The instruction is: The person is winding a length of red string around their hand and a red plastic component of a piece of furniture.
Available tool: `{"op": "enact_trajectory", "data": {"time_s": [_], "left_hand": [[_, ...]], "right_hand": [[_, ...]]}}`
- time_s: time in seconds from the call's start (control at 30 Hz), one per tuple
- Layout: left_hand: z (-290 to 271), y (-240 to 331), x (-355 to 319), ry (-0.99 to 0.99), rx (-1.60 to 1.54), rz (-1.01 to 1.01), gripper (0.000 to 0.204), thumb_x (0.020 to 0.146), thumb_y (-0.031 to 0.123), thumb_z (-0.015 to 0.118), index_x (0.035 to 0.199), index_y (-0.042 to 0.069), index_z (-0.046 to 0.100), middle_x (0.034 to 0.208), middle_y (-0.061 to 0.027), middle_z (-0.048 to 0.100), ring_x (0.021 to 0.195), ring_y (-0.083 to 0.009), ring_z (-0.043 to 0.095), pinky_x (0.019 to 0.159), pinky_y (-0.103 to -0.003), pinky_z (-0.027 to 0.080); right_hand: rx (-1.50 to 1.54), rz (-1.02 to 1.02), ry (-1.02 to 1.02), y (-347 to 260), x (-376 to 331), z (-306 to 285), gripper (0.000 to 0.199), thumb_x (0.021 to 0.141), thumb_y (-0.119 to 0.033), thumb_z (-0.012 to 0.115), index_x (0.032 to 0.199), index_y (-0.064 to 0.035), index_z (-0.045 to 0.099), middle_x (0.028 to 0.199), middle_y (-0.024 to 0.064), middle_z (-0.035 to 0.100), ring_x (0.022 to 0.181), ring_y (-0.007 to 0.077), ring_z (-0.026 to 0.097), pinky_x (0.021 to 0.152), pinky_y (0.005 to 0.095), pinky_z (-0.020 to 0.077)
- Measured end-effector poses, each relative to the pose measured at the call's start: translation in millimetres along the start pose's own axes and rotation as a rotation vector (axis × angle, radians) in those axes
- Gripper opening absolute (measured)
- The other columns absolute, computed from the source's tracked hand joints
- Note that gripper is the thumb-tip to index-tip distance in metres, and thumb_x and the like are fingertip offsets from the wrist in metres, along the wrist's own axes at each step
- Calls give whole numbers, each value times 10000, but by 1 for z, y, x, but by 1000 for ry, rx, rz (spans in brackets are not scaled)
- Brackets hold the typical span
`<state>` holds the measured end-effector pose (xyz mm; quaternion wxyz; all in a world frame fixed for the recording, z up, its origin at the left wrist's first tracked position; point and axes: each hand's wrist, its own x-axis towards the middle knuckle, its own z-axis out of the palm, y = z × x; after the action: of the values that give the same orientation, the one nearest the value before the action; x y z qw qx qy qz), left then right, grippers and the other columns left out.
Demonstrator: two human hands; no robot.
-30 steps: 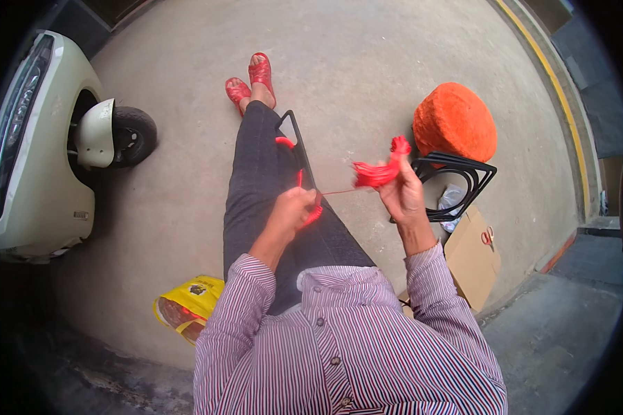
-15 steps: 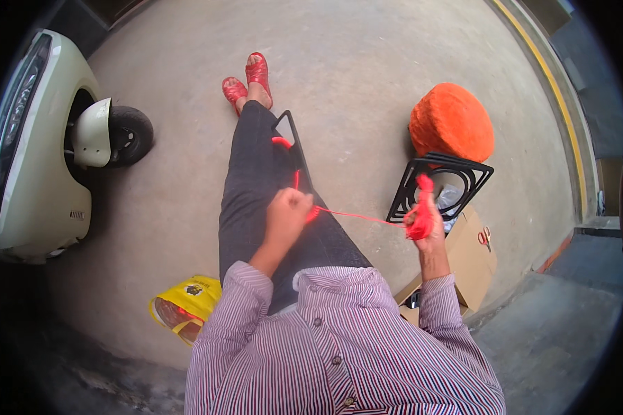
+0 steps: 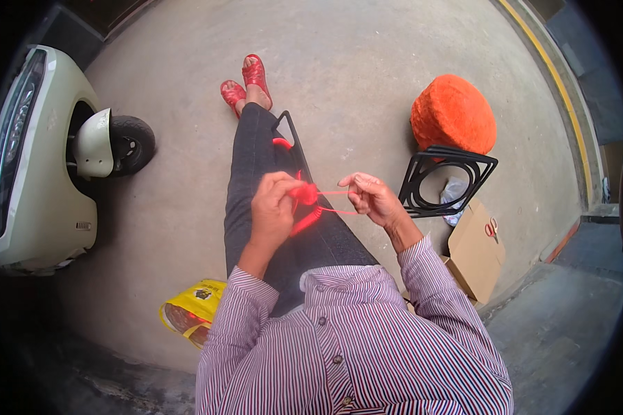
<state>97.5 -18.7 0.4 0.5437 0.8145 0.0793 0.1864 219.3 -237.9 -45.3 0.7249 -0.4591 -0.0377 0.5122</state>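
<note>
Left hand [image 3: 273, 207] pinches bunched red cord [image 3: 307, 194]; right hand [image 3: 374, 198], at its three o'clock, curls around two strands [image 3: 333, 193]. Fuzzy, drum-shaped orange stool [image 3: 455, 114] at two o'clock.

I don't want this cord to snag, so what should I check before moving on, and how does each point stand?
1. Left hand on the red bundle: ok, its fingers are closed on it.
2. Right hand gripping the red strands: cannot tell; they reach its fingers, pinched or looped.
3. Black frame near both hands: ok, over the dark trousers.
4. Red wrapping tight: cannot tell, blurred.
5. Scissors away from the strands: ok, on the cardboard to the right.
</note>
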Motion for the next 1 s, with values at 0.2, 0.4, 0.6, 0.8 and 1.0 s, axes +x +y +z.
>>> {"op": "enact_trajectory", "data": {"time_s": [0.2,0.4,0.6,0.8,1.0], "left_hand": [[18,-33,0,-395,900,74,236,690,10,637,922,51,649,892,-79,585,939,-274,589,794,-393,481],[32,-33,1,-313,773,-194,221,738,33,658,955,49,621,904,-145,638,882,-334,626,771,-440,491],[38,-45,-3,-239,415,-322,199,735,57,686,921,15,629,944,-181,659,874,-363,642,746,-437,504],[37,-50,-25,-135,363,-70,227,757,35,691,969,-23,632,907,-157,687,798,-255,678,710,-344,529],[47,-45,-37,-175,95,-428,290,759,201,760,905,-22,647,847,-190,685,802,-296,683,722,-366,524]], "right_hand": [[-873,-165,119,30,44,9,319,830,-213,655,1103,-48,650,872,72,635,885,202,615,768,310,481],[-1392,-229,129,36,42,23,376,755,-259,716,1090,-105,643,1069,125,608,1011,319,596,844,386,480],[-1297,-239,164,29,34,23,301,781,-316,722,961,-86,650,1047,109,591,987,304,590,816,381,478],[-878,-549,325,4,13,4,335,796,-313,723,973,-35,662,1078,114,618,997,256,606,895,354,455],[74,-478,-19,-41,-56,58,424,821,-282,681,1096,16,560,945,188,623,947,270,622,880,401,477]]}}
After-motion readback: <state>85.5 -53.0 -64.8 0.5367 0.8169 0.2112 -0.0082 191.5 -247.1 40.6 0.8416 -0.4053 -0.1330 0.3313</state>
